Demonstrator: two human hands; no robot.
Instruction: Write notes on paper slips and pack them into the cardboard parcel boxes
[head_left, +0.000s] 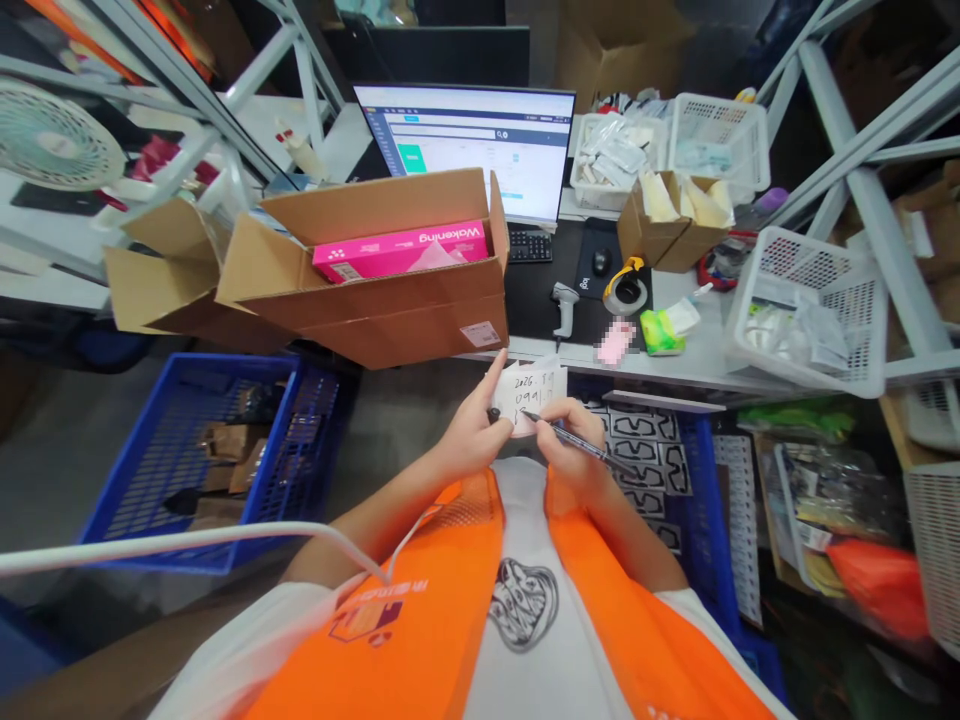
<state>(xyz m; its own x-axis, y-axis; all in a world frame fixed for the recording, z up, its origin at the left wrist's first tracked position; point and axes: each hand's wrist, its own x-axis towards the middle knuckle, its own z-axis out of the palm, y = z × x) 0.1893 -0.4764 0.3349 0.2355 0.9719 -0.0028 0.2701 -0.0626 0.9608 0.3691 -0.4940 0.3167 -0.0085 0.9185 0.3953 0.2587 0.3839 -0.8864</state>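
In front of my chest, my left hand [474, 428] grips a small white paper pad or stack of slips [551, 380]. Handwritten numbers in black run across its top sheet. A small black piece that looks like a pen cap [493, 414] sticks out by the left thumb. My right hand [579, 466] is closed around a black marker pen [600, 452], its tip touching the paper below the written lines. Just beyond my hands stands an open cardboard box [405, 325] with a pink box [397, 250] marked "Wakening" inside.
On the desk are a monitor [480, 140], keyboard [530, 246], mouse [601, 262], barcode scanner [564, 310], tape roll [627, 292] and green tissue pack [661, 332]. White baskets [862, 340] stand right. Blue crates [187, 440] flank me below. A white cable [187, 541] crosses at left.
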